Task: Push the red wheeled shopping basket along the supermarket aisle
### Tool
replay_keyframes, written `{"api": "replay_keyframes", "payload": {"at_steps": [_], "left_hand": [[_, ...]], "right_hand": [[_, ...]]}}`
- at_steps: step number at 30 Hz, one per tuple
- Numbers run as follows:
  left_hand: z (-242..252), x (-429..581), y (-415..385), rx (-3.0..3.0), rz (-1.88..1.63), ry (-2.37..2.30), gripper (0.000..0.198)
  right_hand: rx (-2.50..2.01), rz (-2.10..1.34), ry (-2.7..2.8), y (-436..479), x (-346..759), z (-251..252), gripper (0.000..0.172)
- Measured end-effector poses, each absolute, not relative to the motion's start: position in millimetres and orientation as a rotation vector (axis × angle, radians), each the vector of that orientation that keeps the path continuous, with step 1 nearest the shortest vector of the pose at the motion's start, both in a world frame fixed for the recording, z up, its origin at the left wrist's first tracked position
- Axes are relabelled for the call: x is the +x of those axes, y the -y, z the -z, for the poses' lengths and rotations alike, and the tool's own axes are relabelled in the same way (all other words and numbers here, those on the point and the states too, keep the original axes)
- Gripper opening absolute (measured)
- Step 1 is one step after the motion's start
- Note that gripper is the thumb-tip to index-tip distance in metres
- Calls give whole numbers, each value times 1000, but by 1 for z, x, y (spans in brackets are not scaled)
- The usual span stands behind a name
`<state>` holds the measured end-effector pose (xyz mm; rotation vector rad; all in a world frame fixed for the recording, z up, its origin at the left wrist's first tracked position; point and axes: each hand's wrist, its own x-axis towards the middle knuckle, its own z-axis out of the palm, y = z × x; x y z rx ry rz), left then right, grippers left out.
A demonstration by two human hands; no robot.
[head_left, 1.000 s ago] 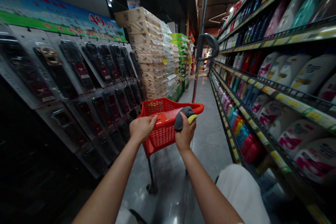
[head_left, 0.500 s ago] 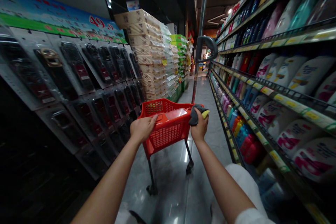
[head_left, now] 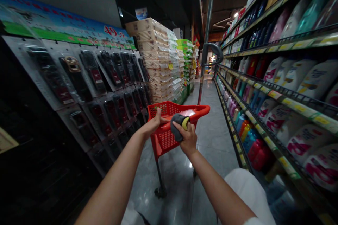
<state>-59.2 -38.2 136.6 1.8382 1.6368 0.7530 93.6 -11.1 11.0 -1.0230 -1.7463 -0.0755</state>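
A red cart [head_left: 167, 141] stands on the grey floor [head_left: 211, 139] in front of the person, its holed basket ahead and its handle [head_left: 202, 111] on the near side, with a dark wheel [head_left: 160, 192] under the near left leg. The left hand [head_left: 152, 126] is at the left part of the handle, touching it; the thumb is raised well away from the fingers, so the hand is spread rather than closed, though the fingertips are hard to make out. The right hand [head_left: 189, 140] has its fingers closed around a cloth [head_left: 176, 126], dark grey with a yellow part showing by the knuckles. The cloth lies against the handle near its middle, just right of the left hand and partly hiding the red bar; a pale, shiny panel [head_left: 188, 113] shows just beyond it. A metal pole [head_left: 208, 17] with a dark grip [head_left: 218, 53] rises behind the cart's right side, its foot hidden. On the left, packs [head_left: 76, 74] with dark straps and buckles hang in rows under a blue and green sign [head_left: 87, 24] that reads 49.9. Farther along are tall stacks of beige boxes [head_left: 155, 56] and green boxes [head_left: 187, 54]. On the right, long shelves [head_left: 303, 107] carry rows of bottles [head_left: 320, 168], and a white-clad knee [head_left: 245, 188] shows below them.
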Motion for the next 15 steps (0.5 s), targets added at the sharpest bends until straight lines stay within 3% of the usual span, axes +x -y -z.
{"api": "replay_keyframes", "payload": {"at_steps": [6, 10, 15], "left_hand": [[-137, -40, 28, 1541, -855, -1280, 104], [-137, -26, 24, 1463, -802, -1221, 107], [-136, -39, 22, 1525, -894, -1369, 94]], "right_hand": [[-1081, -64, 1354, 17, 74, -11, 51], [-1003, -86, 1553, 39, 65, -4, 58], [-1110, -115, 1538, 6, 119, -15, 60]]}}
